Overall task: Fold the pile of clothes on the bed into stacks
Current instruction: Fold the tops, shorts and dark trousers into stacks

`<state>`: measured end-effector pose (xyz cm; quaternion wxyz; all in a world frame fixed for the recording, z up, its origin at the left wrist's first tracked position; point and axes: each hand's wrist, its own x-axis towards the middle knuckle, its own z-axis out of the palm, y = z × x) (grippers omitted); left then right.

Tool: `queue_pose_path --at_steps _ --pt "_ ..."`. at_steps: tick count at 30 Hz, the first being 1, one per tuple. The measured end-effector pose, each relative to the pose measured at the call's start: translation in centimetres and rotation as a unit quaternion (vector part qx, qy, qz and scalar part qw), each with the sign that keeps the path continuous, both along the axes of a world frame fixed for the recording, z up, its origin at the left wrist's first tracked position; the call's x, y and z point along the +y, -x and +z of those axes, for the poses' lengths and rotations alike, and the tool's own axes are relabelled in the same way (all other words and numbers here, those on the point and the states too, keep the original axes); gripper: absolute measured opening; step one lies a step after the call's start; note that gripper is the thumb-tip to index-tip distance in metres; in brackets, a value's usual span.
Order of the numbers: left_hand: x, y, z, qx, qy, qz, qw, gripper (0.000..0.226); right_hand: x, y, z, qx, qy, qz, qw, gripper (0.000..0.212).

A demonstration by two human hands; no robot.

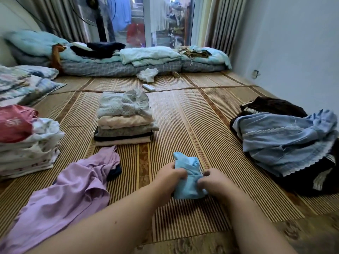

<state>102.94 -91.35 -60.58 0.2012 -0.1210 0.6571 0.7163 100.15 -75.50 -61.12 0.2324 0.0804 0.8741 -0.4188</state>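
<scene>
Remote (148, 87) (white) on woven mat (185, 121)

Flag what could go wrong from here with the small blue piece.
1. The left hand and right hand grip the small blue garment bunched, so its fold may spring open when released.
2. The middle stack has a ruffled, uneven top; the garment could slide off if placed there.

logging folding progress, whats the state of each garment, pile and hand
small light blue garment: partly folded, held in both hands
left hand: grips its left edge
right hand: grips its right edge
lilac shirt: unfolded, crumpled
middle stack of pale clothes: folded
left stack topped by red garment: folded
light blue lace-trimmed dress: unfolded, heaped
</scene>
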Motion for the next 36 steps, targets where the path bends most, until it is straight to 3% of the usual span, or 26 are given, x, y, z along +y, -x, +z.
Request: queue_pose_path --at_steps 2,4,6,7,8,12,18,22,25,27,29,31,36 --pt "-1.4 -1.0 0.5 0.02 -0.091 -0.019 0.995 0.048 0.2 -0.2 0.3 -0.067 0.244 0.025 0.967 0.042" --pt "-3.2 -1.8 1.1 0.033 -0.147 -0.026 0.988 0.055 -0.2 -0.6 0.4 -0.138 0.441 0.082 0.883 0.054" --pt "-5.2 -2.6 1.8 0.031 -0.194 -0.017 0.98 0.059 -1.5 -1.2 1.0 -0.186 0.548 0.133 0.805 0.049" --pt "-6.3 -2.9 2.1 0.029 -0.215 -0.01 0.976 0.059 -2.7 -1.4 1.4 -0.193 0.57 0.139 0.787 0.045" --pt "-7.7 -3.2 2.5 0.033 -0.221 -0.001 0.975 0.059 -4.2 -1.5 1.8 -0.184 0.566 0.137 0.792 0.044" --pt "-12.8 -3.8 4.2 0.069 -0.106 0.07 0.989 0.042 -10.7 -1.7 3.9 -0.052 0.431 0.092 0.896 0.051" --pt "-23.7 -4.3 7.5 0.135 0.002 0.165 0.977 0.03 -23.2 -1.0 8.4 0.062 0.342 0.105 0.932 0.025" --pt "-33.1 -3.4 10.7 0.191 0.154 0.251 0.937 0.029 -33.2 0.9 12.5 0.138 0.276 0.155 0.939 0.014" --pt "-40.2 -2.3 12.9 0.19 0.255 0.318 0.893 0.05 -40.8 2.7 14.3 0.178 0.218 0.2 0.939 0.012" --pt "-44.4 -1.6 13.8 0.173 0.345 0.334 0.86 0.062 -45.8 4.0 14.6 0.193 0.2 0.206 0.938 0.023" --pt "-47.8 -0.7 14.4 0.139 0.441 0.323 0.826 0.068 -49.8 5.2 14.4 0.217 0.174 0.204 0.939 0.045" --pt "-50.2 -0.2 14.3 0.097 0.496 0.289 0.813 0.069 -52.6 6.4 13.3 0.234 0.128 0.208 0.941 0.066" --pt "-52.6 0.5 11.2 0.01 0.618 0.159 0.77 0.067 -55.5 7.5 9.5 0.294 -0.001 0.233 0.927 0.051"
